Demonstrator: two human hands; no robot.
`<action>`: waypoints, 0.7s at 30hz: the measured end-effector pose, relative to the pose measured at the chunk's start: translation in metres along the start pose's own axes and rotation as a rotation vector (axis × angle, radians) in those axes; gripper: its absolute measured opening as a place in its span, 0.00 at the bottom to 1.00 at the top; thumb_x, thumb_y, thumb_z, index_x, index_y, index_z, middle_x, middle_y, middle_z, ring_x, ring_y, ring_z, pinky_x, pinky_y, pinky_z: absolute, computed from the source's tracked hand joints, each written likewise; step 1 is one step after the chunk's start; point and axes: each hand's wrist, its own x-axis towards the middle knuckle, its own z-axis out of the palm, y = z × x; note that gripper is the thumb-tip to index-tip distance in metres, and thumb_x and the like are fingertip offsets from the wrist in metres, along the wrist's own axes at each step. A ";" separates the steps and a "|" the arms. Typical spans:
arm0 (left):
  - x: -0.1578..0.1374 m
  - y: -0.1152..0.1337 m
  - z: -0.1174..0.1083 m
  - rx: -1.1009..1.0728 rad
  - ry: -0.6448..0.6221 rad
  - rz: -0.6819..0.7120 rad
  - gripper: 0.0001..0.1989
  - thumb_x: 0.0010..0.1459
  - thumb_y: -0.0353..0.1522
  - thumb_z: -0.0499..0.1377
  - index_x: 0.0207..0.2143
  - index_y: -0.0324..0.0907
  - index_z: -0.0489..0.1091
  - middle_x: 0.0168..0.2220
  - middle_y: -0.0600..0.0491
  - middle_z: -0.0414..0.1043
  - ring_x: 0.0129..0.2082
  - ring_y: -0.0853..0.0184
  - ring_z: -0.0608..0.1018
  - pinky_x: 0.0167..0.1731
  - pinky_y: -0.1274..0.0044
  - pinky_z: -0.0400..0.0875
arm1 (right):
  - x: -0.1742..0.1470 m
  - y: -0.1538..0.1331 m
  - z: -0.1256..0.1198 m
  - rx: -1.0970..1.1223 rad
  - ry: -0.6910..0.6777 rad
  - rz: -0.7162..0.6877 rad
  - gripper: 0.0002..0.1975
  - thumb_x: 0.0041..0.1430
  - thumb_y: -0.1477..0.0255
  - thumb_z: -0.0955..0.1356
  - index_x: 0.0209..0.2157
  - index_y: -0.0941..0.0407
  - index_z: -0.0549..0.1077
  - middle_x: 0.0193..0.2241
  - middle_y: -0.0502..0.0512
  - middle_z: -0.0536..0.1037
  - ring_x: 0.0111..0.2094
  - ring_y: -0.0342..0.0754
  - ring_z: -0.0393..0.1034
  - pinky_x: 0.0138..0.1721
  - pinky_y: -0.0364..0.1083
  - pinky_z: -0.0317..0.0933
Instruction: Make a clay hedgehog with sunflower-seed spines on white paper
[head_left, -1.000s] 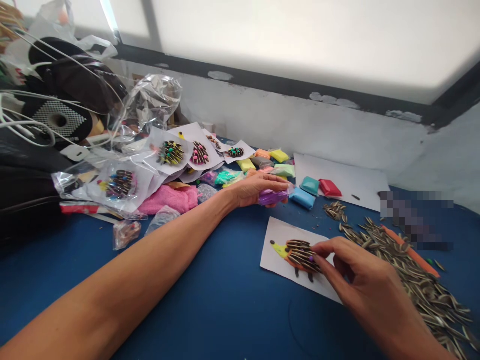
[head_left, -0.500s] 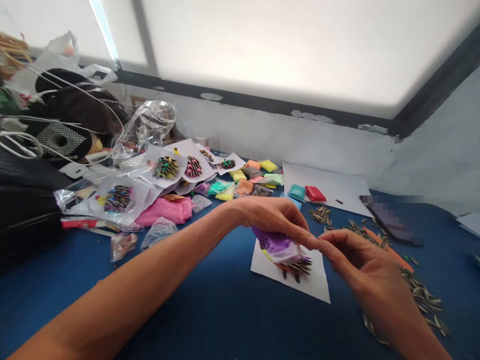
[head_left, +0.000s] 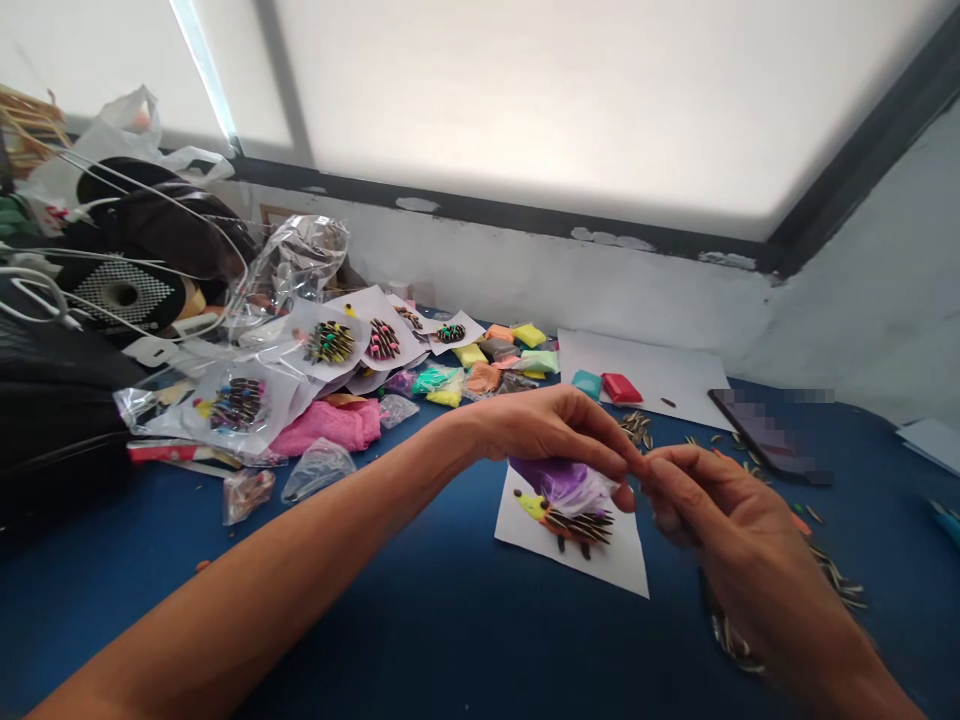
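Observation:
My left hand [head_left: 559,430] is closed on a purple clay packet [head_left: 559,484] in clear wrap, hanging over the white paper card [head_left: 621,568]. On that card lies a hedgehog figure [head_left: 581,528] with a yellow face, an orange body, dark seed spines and dark feet. Small purple bits show among its spines. Just right of the card, my right hand [head_left: 739,515] pinches with its fingertips against those of my left hand. Whatever lies between these fingertips is too small or hidden to make out.
Striped seeds [head_left: 836,580] are scattered at the right, near a phone [head_left: 769,435]. Colourful clay packets [head_left: 484,378] lie at the back. Finished hedgehog cards [head_left: 382,340], a pink cloth [head_left: 330,425] and plastic bags [head_left: 319,470] fill the left. A black speaker-like object [head_left: 124,290] stands with cables.
My right hand has shifted slightly, its fingers now more tightly bunched at my left fingertips. The purple packet sits a little higher over the card, and more of the hedgehog's yellow face shows.

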 end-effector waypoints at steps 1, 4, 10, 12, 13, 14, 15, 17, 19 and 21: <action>0.000 0.000 0.000 -0.016 0.006 0.012 0.09 0.57 0.35 0.63 0.40 0.41 0.75 0.30 0.55 0.75 0.34 0.73 0.74 0.40 0.79 0.69 | 0.000 0.000 0.000 0.014 0.006 -0.002 0.16 0.54 0.55 0.71 0.33 0.54 0.73 0.22 0.47 0.68 0.22 0.40 0.58 0.22 0.39 0.56; 0.002 -0.001 0.002 -0.026 0.082 -0.004 0.09 0.57 0.37 0.63 0.36 0.40 0.73 0.26 0.57 0.72 0.25 0.76 0.70 0.28 0.81 0.65 | 0.001 -0.003 0.002 0.040 0.029 -0.018 0.17 0.52 0.55 0.72 0.33 0.54 0.74 0.24 0.48 0.70 0.23 0.40 0.59 0.23 0.41 0.58; 0.004 -0.003 0.003 0.040 0.204 -0.054 0.20 0.46 0.45 0.69 0.28 0.39 0.68 0.21 0.60 0.61 0.18 0.78 0.60 0.18 0.80 0.49 | 0.003 -0.003 0.002 0.000 0.055 -0.021 0.17 0.53 0.54 0.70 0.31 0.55 0.73 0.22 0.49 0.71 0.22 0.40 0.59 0.21 0.40 0.57; 0.004 -0.003 0.002 0.046 0.191 -0.046 0.20 0.46 0.44 0.69 0.29 0.39 0.68 0.23 0.59 0.63 0.20 0.78 0.62 0.20 0.80 0.52 | 0.003 -0.003 0.001 -0.018 0.056 -0.029 0.18 0.54 0.53 0.70 0.32 0.55 0.74 0.23 0.49 0.71 0.22 0.41 0.60 0.21 0.40 0.58; 0.003 -0.004 0.001 0.044 0.171 -0.042 0.19 0.47 0.44 0.69 0.29 0.39 0.69 0.24 0.59 0.64 0.21 0.78 0.63 0.21 0.81 0.54 | 0.003 -0.003 0.001 -0.035 0.058 -0.031 0.18 0.54 0.53 0.70 0.33 0.55 0.74 0.23 0.49 0.71 0.22 0.41 0.61 0.21 0.40 0.59; 0.003 -0.004 0.001 0.042 0.149 -0.041 0.19 0.48 0.44 0.68 0.30 0.39 0.70 0.25 0.58 0.66 0.22 0.78 0.64 0.22 0.81 0.55 | 0.003 -0.003 0.001 -0.062 0.063 -0.037 0.18 0.53 0.53 0.70 0.33 0.54 0.74 0.23 0.49 0.72 0.22 0.41 0.61 0.22 0.40 0.59; 0.003 -0.004 0.000 0.043 0.131 -0.045 0.18 0.50 0.45 0.67 0.31 0.38 0.72 0.25 0.57 0.67 0.22 0.77 0.65 0.23 0.81 0.57 | 0.003 -0.003 0.001 -0.098 0.072 -0.048 0.18 0.53 0.53 0.70 0.34 0.54 0.74 0.23 0.49 0.72 0.22 0.41 0.62 0.22 0.41 0.60; 0.002 -0.005 -0.001 0.057 0.123 -0.070 0.19 0.52 0.47 0.64 0.32 0.39 0.74 0.26 0.56 0.68 0.22 0.76 0.66 0.23 0.80 0.58 | 0.002 -0.004 0.001 -0.174 0.100 -0.088 0.18 0.53 0.53 0.70 0.33 0.54 0.74 0.23 0.50 0.73 0.23 0.42 0.64 0.23 0.41 0.62; 0.001 -0.005 0.000 0.080 0.127 -0.099 0.21 0.53 0.50 0.62 0.32 0.39 0.76 0.24 0.56 0.68 0.21 0.76 0.65 0.21 0.80 0.57 | 0.001 -0.004 0.002 -0.228 0.118 -0.137 0.17 0.53 0.53 0.70 0.33 0.54 0.74 0.26 0.51 0.75 0.26 0.45 0.68 0.26 0.42 0.65; 0.001 -0.005 0.002 0.110 0.119 -0.111 0.23 0.53 0.51 0.61 0.31 0.39 0.76 0.22 0.56 0.65 0.19 0.76 0.62 0.20 0.80 0.54 | 0.000 -0.003 0.002 -0.264 0.103 -0.170 0.18 0.52 0.53 0.70 0.36 0.53 0.75 0.29 0.53 0.76 0.31 0.48 0.71 0.29 0.44 0.67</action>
